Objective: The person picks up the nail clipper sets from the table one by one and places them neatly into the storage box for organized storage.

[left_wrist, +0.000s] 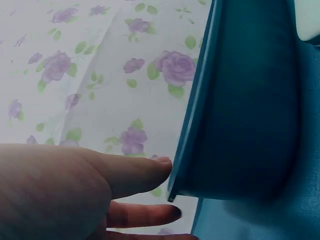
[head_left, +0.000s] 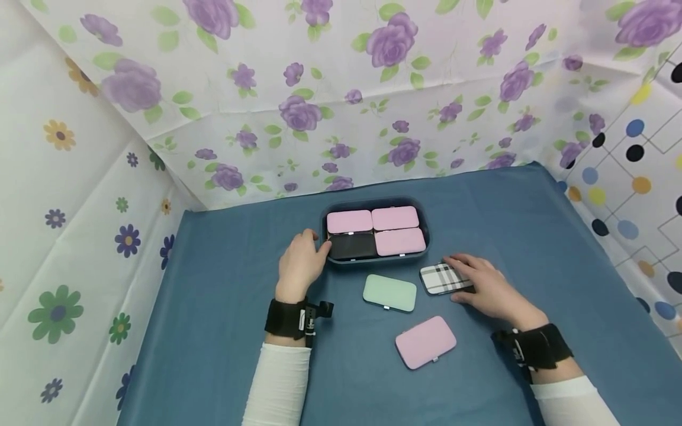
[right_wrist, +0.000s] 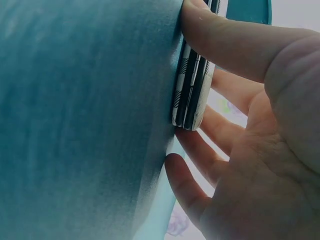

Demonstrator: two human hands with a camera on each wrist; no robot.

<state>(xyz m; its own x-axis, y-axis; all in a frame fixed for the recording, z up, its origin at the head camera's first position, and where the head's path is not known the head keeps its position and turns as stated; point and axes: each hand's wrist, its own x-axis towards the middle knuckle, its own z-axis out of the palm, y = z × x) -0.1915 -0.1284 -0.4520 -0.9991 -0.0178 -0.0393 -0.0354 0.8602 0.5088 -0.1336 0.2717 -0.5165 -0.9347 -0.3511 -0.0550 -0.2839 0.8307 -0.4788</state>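
A dark blue oblong bin (head_left: pixel 373 262) holds three pink hinged cases, one of them a front-right pink case (head_left: pixel 401 242), and a black case (head_left: pixel 353 246) at front left. My left hand (head_left: pixel 301 263) is at the bin's left end; in the left wrist view its fairly straight thumb (left_wrist: pixel 142 175) reaches the rim. Right of the bin, my right hand (head_left: pixel 492 291) grips the right end of a black-and-white plaid case (head_left: pixel 441 279) between thumb and fingers. From the right wrist, the case's hinged edge (right_wrist: pixel 192 95) shows side-on, low at the cloth.
A mint green case (head_left: pixel 390 293) lies flat in front of the bin. Nearer to me is a loose pink case (head_left: pixel 426 343), set at an angle. Blue cloth (head_left: pixel 224 307) covers the table, and a flowered sheet (head_left: pixel 341 118) hangs behind it.
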